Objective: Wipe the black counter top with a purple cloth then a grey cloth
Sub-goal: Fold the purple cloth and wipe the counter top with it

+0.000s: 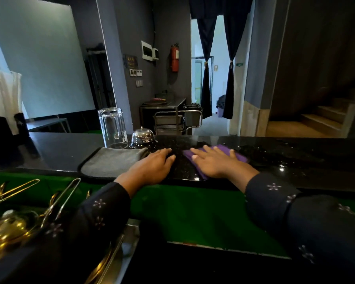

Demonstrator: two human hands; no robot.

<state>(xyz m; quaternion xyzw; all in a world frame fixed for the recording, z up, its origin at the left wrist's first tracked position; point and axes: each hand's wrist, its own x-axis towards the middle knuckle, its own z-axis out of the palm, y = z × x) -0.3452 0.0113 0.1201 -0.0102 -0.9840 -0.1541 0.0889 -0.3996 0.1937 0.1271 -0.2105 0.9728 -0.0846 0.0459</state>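
Note:
The black counter top (295,160) runs across the view, wet and glossy to the right. A folded purple cloth (239,155) lies flat on it, and my right hand (215,161) presses down on it with the fingers spread. My left hand (154,166) rests palm down on the bare counter just left of the purple cloth, holding nothing. A folded grey cloth (111,162) with a dark edge lies to the left of that hand, touching it at the wrist side.
An upturned clear glass (112,128) and a chrome desk bell (142,137) stand at the counter's far edge behind the grey cloth. Gold tongs and shiny barware (19,212) sit at lower left. A green surface (193,214) lies below the counter's near edge.

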